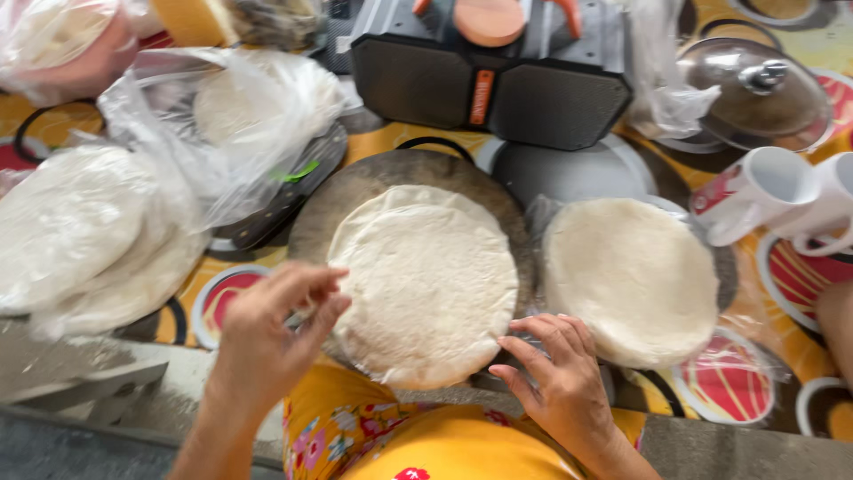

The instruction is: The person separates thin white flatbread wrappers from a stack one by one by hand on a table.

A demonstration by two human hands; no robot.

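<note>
Bare forearms, no sleeves showing; yellow-orange garment [426,440] printed with small pink and red flowers.

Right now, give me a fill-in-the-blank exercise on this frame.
1. The left hand touches the ____ edge of the round white flatbread stack.
2. That stack lies on a round ____ board.
3. The two white mugs lie at the ____ edge of the frame.

Missing: left; wooden; right

White mugs [782,200] cut off right
</note>
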